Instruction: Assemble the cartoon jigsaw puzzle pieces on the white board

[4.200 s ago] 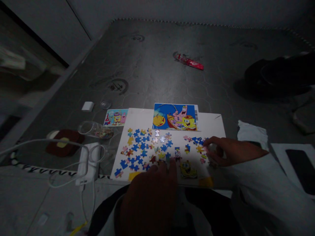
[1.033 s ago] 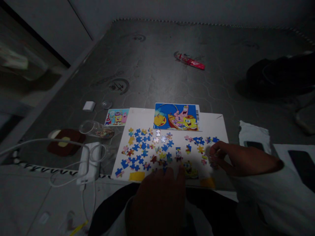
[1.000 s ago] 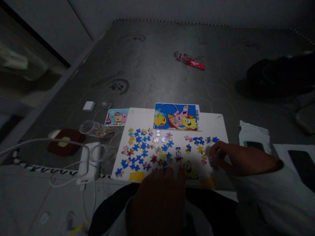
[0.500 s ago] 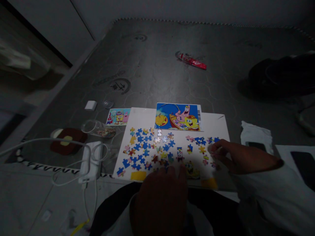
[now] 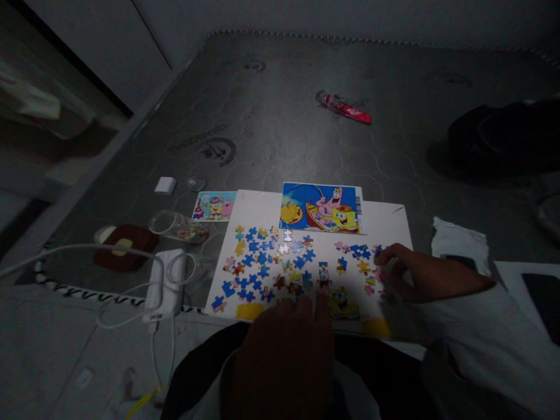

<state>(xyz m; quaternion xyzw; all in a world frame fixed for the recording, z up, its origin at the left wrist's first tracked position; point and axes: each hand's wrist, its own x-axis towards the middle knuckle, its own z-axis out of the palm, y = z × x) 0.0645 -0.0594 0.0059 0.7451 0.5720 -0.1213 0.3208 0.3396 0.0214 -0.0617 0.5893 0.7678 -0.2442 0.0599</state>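
Note:
A white board (image 5: 258, 204) bears many loose jigsaw pieces (image 5: 254, 262), mostly blue and yellow. My left hand (image 5: 284, 350) reaches in from the bottom middle, fingers stretched forward, with the index fingertip at a small joined part of the puzzle (image 5: 343, 302) showing a yellow cartoon face. Over the right side of the board, my right hand (image 5: 411, 274) has its thumb and index finger bent into a pinch on a jigsaw piece, which the fingertips mostly hide. A few pieces (image 5: 363, 266) lie just left of these fingers. The picture card (image 5: 321, 207) rests on the board's far edge.
Left of the board are a smaller picture card (image 5: 213, 207), a clear tipped jar (image 5: 179, 227) with bits inside, a brown case (image 5: 125, 248) and a white power strip (image 5: 164, 286) with cables. A red wrapper (image 5: 347, 109) lies farther back; a white packet (image 5: 459, 242) is at right.
The whole view has shifted slightly to the right. A pale piece seen at my right fingertips is now mostly hidden, and those fingers sit a little nearer the blue pieces. My left hand stays nearly still.

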